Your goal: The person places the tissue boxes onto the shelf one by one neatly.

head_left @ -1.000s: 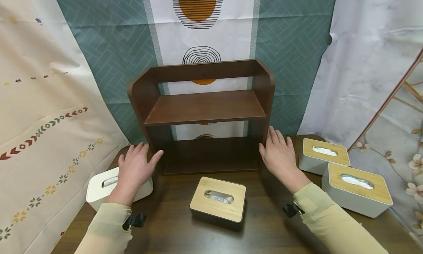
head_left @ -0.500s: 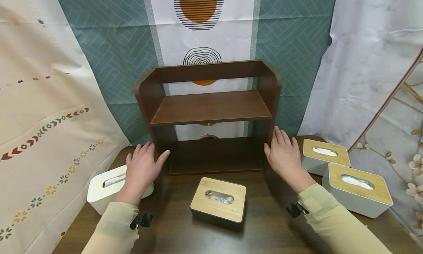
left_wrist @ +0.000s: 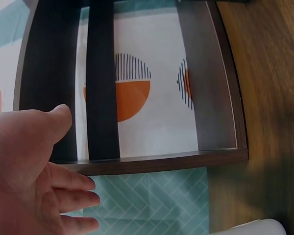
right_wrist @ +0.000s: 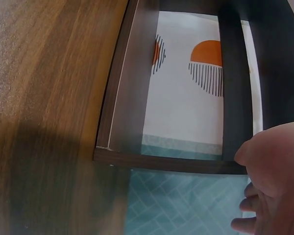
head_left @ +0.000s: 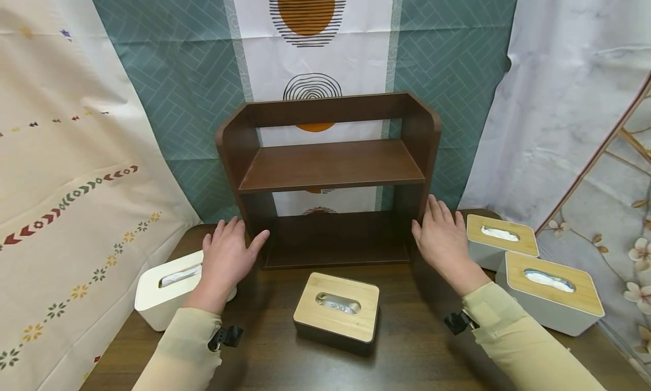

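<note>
A dark brown two-tier desktop shelf (head_left: 330,165) stands at the back of the wooden table. My left hand (head_left: 228,261) lies along its lower left side, fingers extended outside the panel and thumb spread toward the front edge. On the opposite side my right hand (head_left: 442,244) rests against the right panel with its fingers extended. In the left wrist view, the thumb (left_wrist: 61,122) sits on the inner side of the panel edge and the other fingers lie outside. The right thumb (right_wrist: 242,152) touches the panel edge in the right wrist view. Both tiers hold nothing.
A black tissue box with a wooden lid (head_left: 320,317) sits in front of the shelf. Left of it is a white tissue box (head_left: 163,306), partly behind my left arm. Two grey tissue boxes with wooden lids, a farther one (head_left: 475,230) and a nearer one (head_left: 539,306), stand at right.
The shelf has slid to the right across the table, and both hands have moved right along with it. The tissue boxes have stayed in place.
</note>
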A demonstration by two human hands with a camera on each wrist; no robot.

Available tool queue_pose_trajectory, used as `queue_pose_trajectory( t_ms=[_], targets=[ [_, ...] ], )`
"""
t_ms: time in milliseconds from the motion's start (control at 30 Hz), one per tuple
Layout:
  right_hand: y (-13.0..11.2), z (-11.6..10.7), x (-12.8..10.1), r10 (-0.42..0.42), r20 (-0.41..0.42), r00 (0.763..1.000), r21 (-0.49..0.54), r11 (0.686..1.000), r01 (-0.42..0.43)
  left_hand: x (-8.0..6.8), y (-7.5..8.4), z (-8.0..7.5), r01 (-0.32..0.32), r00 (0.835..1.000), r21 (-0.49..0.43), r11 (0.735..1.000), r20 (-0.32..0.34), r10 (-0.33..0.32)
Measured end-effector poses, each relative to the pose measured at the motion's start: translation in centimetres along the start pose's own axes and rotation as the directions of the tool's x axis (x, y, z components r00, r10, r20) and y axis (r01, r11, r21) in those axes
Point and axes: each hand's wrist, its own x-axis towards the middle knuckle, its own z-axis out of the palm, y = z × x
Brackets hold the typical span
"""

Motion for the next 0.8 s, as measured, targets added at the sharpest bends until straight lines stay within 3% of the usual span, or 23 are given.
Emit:
queue_pose_trajectory(
  t_ms=[167,433,600,800],
  targets=[
    [0.4,-0.1,-0.3,0.001,0.002,1.000,-0.006,1.000,-0.001,0.0,0.1,0.2,-0.005,1.000,-0.009,1.000,0.016,0.005],
    [0.5,-0.4,-1.6,-0.039,-0.060,0.997,0.008,0.999,0.040,-0.8,-0.2,0.2,0.025,0.999,-0.048,0.999,0.025,-0.023],
    [0.4,-0.5,-2.7,-0.066,-0.095,0.993,0.012,0.998,0.068,-1.8,0.2,0.3,0.035,0.999,-0.071,0.997,-0.001,-0.035],
    [-0.2,-0.8,-4.8,-0.122,-0.169,0.978,0.008,0.992,0.125,-3.7,1.1,1.3,0.034,0.996,-0.078,0.996,-0.078,-0.040]
  ],
)
